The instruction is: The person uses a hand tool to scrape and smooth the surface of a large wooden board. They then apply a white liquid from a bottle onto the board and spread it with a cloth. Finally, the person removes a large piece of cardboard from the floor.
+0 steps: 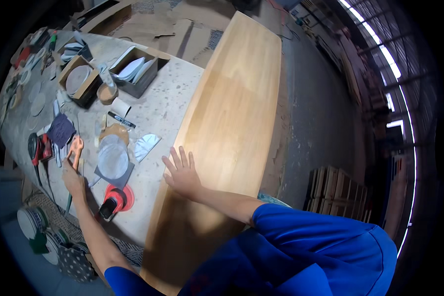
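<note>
A long pale wooden board (227,108) lies lengthwise before me, reaching from my body to the far side. Flat on its left part rests my right hand (185,178), fingers spread, holding nothing. My left hand (73,180) is over the worktable (167,84) at the left, its fingers closed around the near end of an orange tool (76,147) whose exact kind I cannot make out. Just beyond that tool is a dark purple abrasive pad (61,130). Red-and-black tools (45,147) lie left of the hand.
Right of my left hand are a red-and-black sander (114,201), round sanding discs (113,158), a folded white disc (146,146) and a black marker (121,119). Boxes of discs (135,71) stand farther back. Tubs (32,222) sit at lower left; stacked wood (335,192) stands right.
</note>
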The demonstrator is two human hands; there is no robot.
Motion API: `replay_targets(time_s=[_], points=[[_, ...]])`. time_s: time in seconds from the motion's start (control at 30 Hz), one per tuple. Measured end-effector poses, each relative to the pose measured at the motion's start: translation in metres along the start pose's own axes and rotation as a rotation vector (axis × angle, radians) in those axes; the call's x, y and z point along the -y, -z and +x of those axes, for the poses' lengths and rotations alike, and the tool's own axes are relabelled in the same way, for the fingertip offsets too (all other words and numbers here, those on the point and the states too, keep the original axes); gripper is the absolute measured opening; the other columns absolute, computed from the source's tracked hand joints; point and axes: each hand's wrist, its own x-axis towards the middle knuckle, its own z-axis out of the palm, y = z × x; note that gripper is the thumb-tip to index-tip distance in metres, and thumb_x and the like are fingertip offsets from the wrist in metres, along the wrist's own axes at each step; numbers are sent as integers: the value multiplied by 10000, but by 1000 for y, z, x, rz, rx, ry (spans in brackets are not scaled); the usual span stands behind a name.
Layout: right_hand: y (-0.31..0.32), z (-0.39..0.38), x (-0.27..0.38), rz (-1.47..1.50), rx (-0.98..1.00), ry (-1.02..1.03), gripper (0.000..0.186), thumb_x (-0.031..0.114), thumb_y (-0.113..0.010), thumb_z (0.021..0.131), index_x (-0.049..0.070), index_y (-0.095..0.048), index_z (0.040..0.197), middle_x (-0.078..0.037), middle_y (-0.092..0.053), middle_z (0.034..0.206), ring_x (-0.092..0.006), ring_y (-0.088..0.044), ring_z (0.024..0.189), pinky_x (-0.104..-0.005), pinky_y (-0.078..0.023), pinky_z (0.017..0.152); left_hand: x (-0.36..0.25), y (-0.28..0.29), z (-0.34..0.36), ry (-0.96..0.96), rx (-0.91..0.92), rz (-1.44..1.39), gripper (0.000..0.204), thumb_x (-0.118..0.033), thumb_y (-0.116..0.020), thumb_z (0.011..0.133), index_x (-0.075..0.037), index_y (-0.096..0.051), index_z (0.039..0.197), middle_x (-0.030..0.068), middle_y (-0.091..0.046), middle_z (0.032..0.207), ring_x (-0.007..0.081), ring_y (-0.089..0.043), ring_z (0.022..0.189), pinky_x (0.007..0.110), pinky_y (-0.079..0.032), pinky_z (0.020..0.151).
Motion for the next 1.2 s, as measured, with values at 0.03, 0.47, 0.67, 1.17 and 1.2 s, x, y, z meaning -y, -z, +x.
replay_targets(time_s=[0.03,0.47,0.67,1.17,1.2], points=[[-1,-7,0,13,-13,12,623,415,-562,958,126,-447,1498,-222,-247,1620,-439,-181,1509,-638,-155,1190,16,-10,-10,14,13,-35,592,8,-523,906,-54,-388,1479,287,-654,1022,494,-617,872,540,-467,708],[20,0,-27,167,1,191,633,419,-529,960,117,-427,1507,-187,-309,1601,-385,-257,1489,-553,-207,1206,-272,250,-57,186,825,-973,709,-81,-639,808,-25,-416,1479,111,-655,1203,60,-506,472,208,-399,403],[40,52,-203,446,223,473,632,394,-580,921,166,-449,1495,-68,-430,1553,-248,-345,1464,-444,-260,1199,-445,206,-77,-396,1085,-597,498,-333,-649,963,-16,-539,1330,89,-654,1077,191,-588,1020,346,-469,941],[166,199,-654,465,-553,-721,675,250,-594,955,61,-311,1537,-221,-238,1608,-429,-288,1449,-547,-288,1151,-869,80,98,-463,1184,-716,490,-361,-594,1000,-38,-475,1349,50,-553,845,106,-511,518,275,-433,439],[161,202,-647,572,-586,-763,710,249,-612,951,59,-280,1550,-213,-222,1615,-440,-291,1445,-537,-299,1148,-901,59,111,-503,1116,-726,514,-376,-580,1009,-30,-453,1367,57,-544,842,115,-514,515,285,-429,432]])
